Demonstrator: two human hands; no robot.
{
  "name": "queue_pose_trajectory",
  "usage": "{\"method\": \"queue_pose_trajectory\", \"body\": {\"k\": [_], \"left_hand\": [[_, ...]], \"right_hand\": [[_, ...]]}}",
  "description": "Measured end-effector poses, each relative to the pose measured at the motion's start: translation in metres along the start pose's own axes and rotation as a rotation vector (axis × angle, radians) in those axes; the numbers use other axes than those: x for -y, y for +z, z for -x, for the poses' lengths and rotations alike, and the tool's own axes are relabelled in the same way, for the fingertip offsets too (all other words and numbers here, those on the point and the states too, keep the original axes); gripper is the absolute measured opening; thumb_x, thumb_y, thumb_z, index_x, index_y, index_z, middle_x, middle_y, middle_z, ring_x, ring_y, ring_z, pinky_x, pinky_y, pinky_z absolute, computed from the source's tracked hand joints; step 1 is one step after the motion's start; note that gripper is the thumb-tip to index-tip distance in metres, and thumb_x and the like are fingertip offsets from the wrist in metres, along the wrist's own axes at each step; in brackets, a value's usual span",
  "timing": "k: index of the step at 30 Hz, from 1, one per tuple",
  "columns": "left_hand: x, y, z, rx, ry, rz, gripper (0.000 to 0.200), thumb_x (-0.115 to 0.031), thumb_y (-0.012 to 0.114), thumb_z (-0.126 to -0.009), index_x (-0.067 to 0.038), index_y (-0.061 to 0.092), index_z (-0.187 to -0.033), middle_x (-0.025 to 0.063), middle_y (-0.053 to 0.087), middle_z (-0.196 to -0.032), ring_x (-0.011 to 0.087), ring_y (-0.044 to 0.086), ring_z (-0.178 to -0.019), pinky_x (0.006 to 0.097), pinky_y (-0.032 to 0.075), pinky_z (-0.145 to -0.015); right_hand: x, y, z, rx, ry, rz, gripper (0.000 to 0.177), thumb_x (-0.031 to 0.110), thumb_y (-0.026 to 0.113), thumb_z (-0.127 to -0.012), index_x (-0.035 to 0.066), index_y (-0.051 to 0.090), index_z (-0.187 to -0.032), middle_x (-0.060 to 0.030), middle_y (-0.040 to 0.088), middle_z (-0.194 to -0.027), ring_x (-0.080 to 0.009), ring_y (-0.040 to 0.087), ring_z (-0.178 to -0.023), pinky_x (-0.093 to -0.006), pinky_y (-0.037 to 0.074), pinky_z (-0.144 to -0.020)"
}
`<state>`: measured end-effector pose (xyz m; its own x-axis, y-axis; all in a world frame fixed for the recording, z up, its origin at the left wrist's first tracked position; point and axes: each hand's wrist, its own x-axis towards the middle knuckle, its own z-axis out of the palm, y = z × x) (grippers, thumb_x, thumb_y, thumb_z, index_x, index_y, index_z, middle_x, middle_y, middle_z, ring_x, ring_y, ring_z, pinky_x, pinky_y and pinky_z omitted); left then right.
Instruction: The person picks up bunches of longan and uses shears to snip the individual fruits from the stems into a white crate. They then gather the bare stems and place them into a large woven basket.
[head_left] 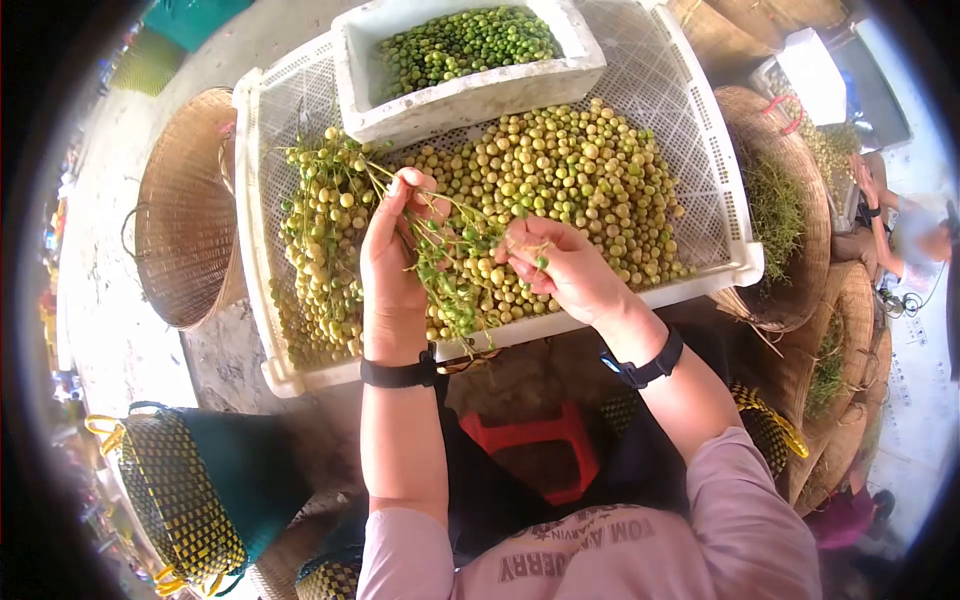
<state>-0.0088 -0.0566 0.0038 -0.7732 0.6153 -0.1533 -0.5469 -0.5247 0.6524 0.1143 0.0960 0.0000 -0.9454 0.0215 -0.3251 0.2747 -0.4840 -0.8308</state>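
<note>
My left hand (400,240) is closed around the thin stems of a fruit bunch (445,270), which hangs over the tray's near side with small green berries and bare twigs. Just right of it, my right hand (568,268) pinches at the bunch's edge, a small green fruit (542,262) showing among its fingers. Beneath both hands lies a white plastic tray (705,150). Loose round yellow-green fruit (590,170) covers its middle and right, while fruit still on stems (325,225) is heaped at the left.
A white foam box (470,100) of greener fruit (470,45) sits on the tray's far side. Woven baskets (185,210) flank it; the right basket (810,210) holds stripped stems (770,215). A red stool (535,430) is below. At far right is another person's hand (865,180).
</note>
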Motion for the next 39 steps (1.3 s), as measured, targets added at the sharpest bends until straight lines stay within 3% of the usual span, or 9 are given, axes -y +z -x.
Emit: {"method": "queue_pose_trajectory", "body": {"k": [4,10,13,18,25,29,31,36,39], "left_hand": [[0.008,0.002,-0.009,-0.355,0.096,-0.386,0.019,-0.029,0.070,-0.086,-0.014,0.066,-0.097,-0.0077,0.057,-0.080,0.0019,0.049,-0.072,0.0170,0.035,-0.060],[0.011,0.017,-0.013,-0.444,0.137,-0.426,0.016,-0.027,0.065,-0.090,-0.014,0.067,-0.100,-0.0091,0.057,-0.079,0.0018,0.046,-0.067,0.0173,0.033,-0.056],[0.010,0.008,-0.016,-0.266,0.116,-0.070,0.018,-0.026,0.050,-0.097,-0.013,0.062,-0.100,-0.0080,0.049,-0.075,0.0045,0.043,-0.069,0.0190,0.032,-0.057],[0.007,0.016,-0.010,-0.025,0.077,0.084,0.022,-0.030,0.046,-0.100,-0.014,0.052,-0.086,-0.0069,0.034,-0.066,0.0051,0.031,-0.062,0.0214,0.028,-0.053],[0.016,0.020,-0.013,0.101,0.024,0.054,0.034,-0.035,0.040,-0.101,-0.013,0.043,-0.076,-0.0049,0.032,-0.065,0.0076,0.028,-0.060,0.0231,0.026,-0.055],[0.026,0.032,-0.011,0.077,0.071,-0.082,0.035,-0.034,0.042,-0.100,-0.014,0.040,-0.072,-0.0042,0.032,-0.064,0.0085,0.028,-0.059,0.0248,0.023,-0.053],[0.027,0.023,-0.014,0.094,0.049,0.017,0.036,-0.034,0.042,-0.100,-0.014,0.039,-0.071,-0.0045,0.032,-0.063,0.0084,0.028,-0.059,0.0248,0.023,-0.053],[0.012,0.009,-0.018,0.234,-0.010,0.346,0.038,-0.032,0.042,-0.099,-0.017,0.037,-0.065,-0.0069,0.033,-0.058,0.0078,0.027,-0.055,0.0246,0.023,-0.049],[0.010,0.011,-0.016,0.273,-0.021,0.447,0.036,-0.027,0.042,-0.099,-0.015,0.039,-0.065,-0.0059,0.035,-0.059,0.0075,0.026,-0.055,0.0240,0.024,-0.050]], "right_hand": [[0.001,-0.002,0.004,-0.155,-0.253,0.187,0.016,0.024,0.064,-0.091,0.009,0.059,-0.089,0.0070,0.052,-0.078,-0.0003,0.039,-0.062,-0.0169,0.032,-0.053],[0.000,-0.008,0.003,-0.197,-0.425,0.289,0.011,0.018,0.065,-0.091,0.008,0.060,-0.090,0.0089,0.049,-0.072,0.0006,0.037,-0.060,-0.0169,0.029,-0.053],[0.001,-0.016,0.006,-0.053,-0.313,-0.172,0.013,0.020,0.058,-0.095,0.008,0.059,-0.094,0.0073,0.048,-0.070,-0.0010,0.034,-0.056,-0.0183,0.028,-0.049],[0.008,-0.013,0.006,-0.075,-0.165,-0.293,0.024,0.026,0.043,-0.098,0.007,0.058,-0.093,0.0067,0.046,-0.069,-0.0021,0.038,-0.059,-0.0181,0.030,-0.051],[0.000,0.002,-0.001,-0.166,-0.379,0.386,0.019,0.024,0.064,-0.091,0.005,0.061,-0.090,0.0070,0.049,-0.069,-0.0013,0.040,-0.061,-0.0194,0.032,-0.053],[0.003,0.009,0.000,-0.203,-0.366,0.692,0.017,0.020,0.066,-0.090,0.004,0.061,-0.089,0.0064,0.051,-0.067,-0.0022,0.040,-0.057,-0.0201,0.033,-0.051],[-0.002,0.008,-0.002,-0.235,-0.417,0.562,0.016,0.019,0.065,-0.090,0.003,0.062,-0.090,0.0074,0.052,-0.068,-0.0022,0.039,-0.056,-0.0202,0.033,-0.050],[0.009,-0.008,0.002,-0.078,-0.141,-0.186,0.007,0.013,0.050,-0.094,0.010,0.056,-0.096,0.0064,0.049,-0.072,-0.0013,0.036,-0.055,-0.0161,0.028,-0.047],[0.006,-0.012,0.001,-0.041,-0.114,-0.240,0.008,0.016,0.048,-0.095,0.011,0.053,-0.092,0.0050,0.049,-0.073,-0.0021,0.035,-0.055,-0.0165,0.028,-0.047]]}}
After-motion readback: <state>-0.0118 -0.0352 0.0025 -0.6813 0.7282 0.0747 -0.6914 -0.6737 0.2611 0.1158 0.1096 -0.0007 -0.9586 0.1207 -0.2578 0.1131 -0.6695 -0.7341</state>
